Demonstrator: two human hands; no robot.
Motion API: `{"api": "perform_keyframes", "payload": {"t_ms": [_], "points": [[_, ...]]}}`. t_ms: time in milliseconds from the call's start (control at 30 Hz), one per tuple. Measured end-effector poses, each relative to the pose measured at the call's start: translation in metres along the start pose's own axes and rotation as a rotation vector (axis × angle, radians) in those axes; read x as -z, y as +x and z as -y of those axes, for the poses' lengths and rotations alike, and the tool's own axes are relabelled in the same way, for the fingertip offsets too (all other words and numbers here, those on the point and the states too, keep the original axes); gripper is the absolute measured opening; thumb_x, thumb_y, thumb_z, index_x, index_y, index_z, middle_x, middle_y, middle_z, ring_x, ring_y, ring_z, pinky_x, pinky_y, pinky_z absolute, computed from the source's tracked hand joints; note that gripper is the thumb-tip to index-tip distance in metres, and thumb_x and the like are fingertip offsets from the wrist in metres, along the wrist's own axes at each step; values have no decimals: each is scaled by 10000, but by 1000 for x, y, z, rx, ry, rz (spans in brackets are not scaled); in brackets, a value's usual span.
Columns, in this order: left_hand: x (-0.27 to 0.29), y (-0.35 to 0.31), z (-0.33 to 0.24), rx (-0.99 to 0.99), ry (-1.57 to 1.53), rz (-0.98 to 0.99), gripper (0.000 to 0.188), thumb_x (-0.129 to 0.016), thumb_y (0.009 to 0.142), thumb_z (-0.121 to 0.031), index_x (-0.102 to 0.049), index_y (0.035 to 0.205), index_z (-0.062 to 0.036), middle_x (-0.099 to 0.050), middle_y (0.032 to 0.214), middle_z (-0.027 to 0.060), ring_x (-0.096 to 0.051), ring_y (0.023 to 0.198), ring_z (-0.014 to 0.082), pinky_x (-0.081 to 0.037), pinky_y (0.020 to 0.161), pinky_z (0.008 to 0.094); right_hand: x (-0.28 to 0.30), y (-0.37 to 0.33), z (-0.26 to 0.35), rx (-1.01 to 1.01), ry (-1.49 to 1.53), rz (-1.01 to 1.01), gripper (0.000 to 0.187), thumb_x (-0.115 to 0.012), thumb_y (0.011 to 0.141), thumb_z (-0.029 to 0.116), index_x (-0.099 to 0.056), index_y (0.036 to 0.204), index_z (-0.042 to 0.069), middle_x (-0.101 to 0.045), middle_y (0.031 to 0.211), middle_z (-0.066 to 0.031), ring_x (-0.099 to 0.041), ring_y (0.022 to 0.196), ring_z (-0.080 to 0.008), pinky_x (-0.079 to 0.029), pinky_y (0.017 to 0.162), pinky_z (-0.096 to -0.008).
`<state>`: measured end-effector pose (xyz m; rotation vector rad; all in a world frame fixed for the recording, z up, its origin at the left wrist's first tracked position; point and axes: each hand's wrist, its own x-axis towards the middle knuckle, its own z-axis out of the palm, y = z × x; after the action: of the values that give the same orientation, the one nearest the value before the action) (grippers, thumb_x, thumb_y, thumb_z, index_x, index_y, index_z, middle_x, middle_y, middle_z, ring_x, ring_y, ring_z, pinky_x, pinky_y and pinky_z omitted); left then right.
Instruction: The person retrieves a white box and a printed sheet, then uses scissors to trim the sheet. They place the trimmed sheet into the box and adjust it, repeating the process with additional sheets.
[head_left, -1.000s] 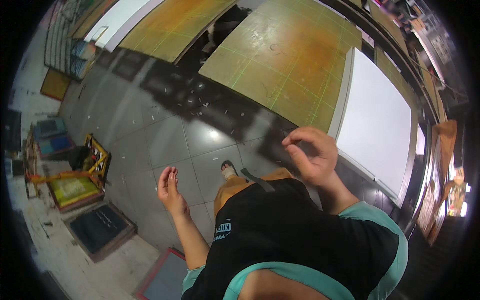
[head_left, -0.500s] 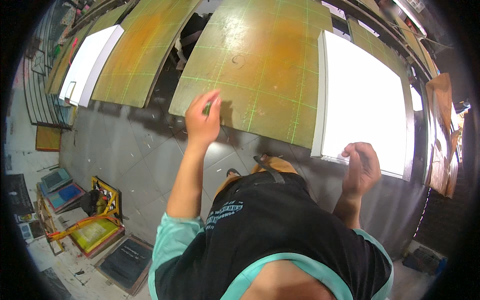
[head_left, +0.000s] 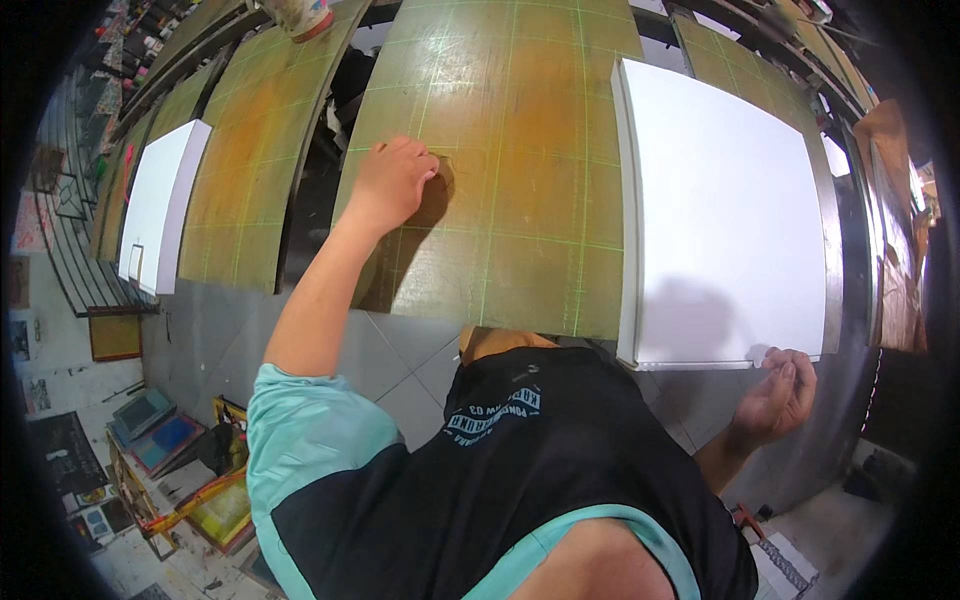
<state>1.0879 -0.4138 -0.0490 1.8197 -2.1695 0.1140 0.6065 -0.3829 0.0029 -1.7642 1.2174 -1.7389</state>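
Note:
My left hand [head_left: 393, 182] reaches over the middle green board [head_left: 470, 240], its fingers curled down at a thin curved dark mark on the surface. Whether anything is between those fingers is hidden. On the right, a thick white stack of sheets [head_left: 730, 200] rests on the boards. My right hand [head_left: 775, 400] is closed at the stack's near edge, towards its right corner, thumb and fingers pressed together. What it grips there, if anything, is too small to make out.
Another green board [head_left: 235, 180] lies to the left, with a smaller white stack [head_left: 160, 210] beyond it. A stained tub [head_left: 303, 15] stands at the far end. Brown paper [head_left: 900, 230] hangs at the right. Framed screens [head_left: 160, 440] lean at lower left.
My left hand has moved forward over the middle board and its fingers have curled down. My right hand has shifted right along the white stack's near edge. The whole view has tilted forward.

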Motion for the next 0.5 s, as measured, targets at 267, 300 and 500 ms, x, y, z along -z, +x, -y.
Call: {"api": "perform_keyframes", "payload": {"t_ms": [267,300,500], "points": [[38,16,12,418,-836,-129,104,-496,918,-127,-523,975,-44,-532,885,27,-503,805,146,-403,759,282,-37,-1,34,-88,133,-75,221,-408,905,76,-513,996,-95,-560,812,-139,-509,736,-192,-454,735,-349],[39,15,18,401,-936,-179,108,-482,931,-140,-518,975,-49,-536,888,39,-505,828,140,-405,760,281,-39,-2,36,-103,124,-76,221,-410,908,81,-513,999,-91,-560,815,-136,-509,740,-193,-452,745,-348],[25,7,36,208,-976,-244,111,-570,875,-129,-563,971,-74,-570,920,66,-537,901,161,-419,770,302,-64,-7,43,-214,121,-120,214,-407,903,74,-514,999,-84,-558,815,-141,-495,732,-191,-440,764,-348]]}}
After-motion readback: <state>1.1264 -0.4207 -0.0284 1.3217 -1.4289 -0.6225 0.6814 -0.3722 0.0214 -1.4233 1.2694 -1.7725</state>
